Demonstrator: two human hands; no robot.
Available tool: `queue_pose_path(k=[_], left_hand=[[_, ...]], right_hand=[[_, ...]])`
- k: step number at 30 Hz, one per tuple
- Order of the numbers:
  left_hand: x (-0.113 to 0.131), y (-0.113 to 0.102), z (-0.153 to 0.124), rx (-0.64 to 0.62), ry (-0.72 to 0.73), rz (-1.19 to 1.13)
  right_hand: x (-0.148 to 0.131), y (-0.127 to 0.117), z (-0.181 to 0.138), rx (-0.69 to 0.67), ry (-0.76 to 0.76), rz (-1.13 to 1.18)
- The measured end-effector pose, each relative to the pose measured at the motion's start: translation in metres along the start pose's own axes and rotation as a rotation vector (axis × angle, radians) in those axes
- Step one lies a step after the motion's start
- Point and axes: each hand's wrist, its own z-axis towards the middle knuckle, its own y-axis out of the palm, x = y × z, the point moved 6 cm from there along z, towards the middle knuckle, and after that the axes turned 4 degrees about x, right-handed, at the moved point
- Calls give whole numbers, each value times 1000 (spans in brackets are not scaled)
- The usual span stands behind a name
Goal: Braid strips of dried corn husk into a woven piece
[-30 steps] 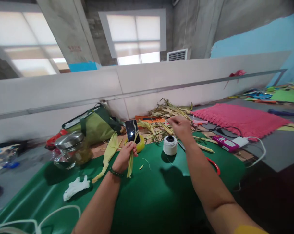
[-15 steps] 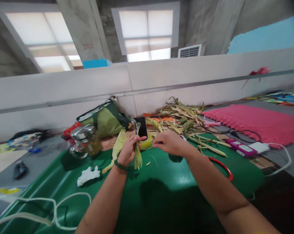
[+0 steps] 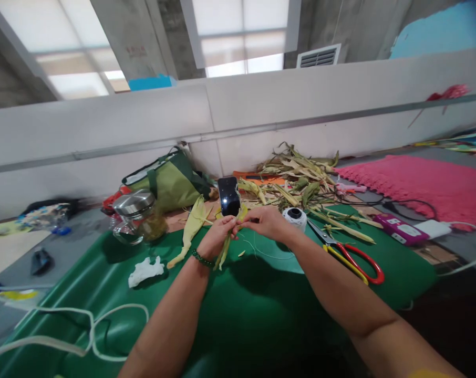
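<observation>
The bare left forearm [image 3: 171, 315] and bare right forearm [image 3: 340, 296] are stretching forward from the bottom edge and angling inward, so both hands are meeting near the centre of the view. The left hand [image 3: 216, 237] is sitting with its back to the camera, wrist slightly bent, fingers curling closed in a tight grip. The right hand [image 3: 266, 222] is sitting just beside it, palm down, with thumb and forefinger pinching together toward the left hand's fingertips and the other fingers folding loosely under.
</observation>
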Motion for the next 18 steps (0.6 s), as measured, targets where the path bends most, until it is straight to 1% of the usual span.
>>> queue_pose_path(k=[2,5,7,9,11,13,14,15,16,18], left_hand=[[3,1,-1,-28,36,127],[8,6,-5,-102,85,380],[15,9,-9,-142,148,545],[22,14,-15,-201,214,686],[25,21,-22,-328,245,749],[26,26,-30,-477,235,687],[27,27,-33,-514,227,619],[29,25,-34,-505,224,537],[32,22,-33,-458,228,453],[38,11,-29,-292,264,300]], right_hand=[[0,-3,1,19,3,-46],[1,-13,0,68,32,-133],[2,-20,-3,71,60,-151],[2,-26,-6,55,52,-124],[2,-30,-7,19,13,-12],[4,-28,-6,-70,5,216],[7,-23,-5,-131,36,361],[10,-16,-5,-195,91,509],[14,-7,-4,-246,164,643],[20,11,-3,-295,285,816]])
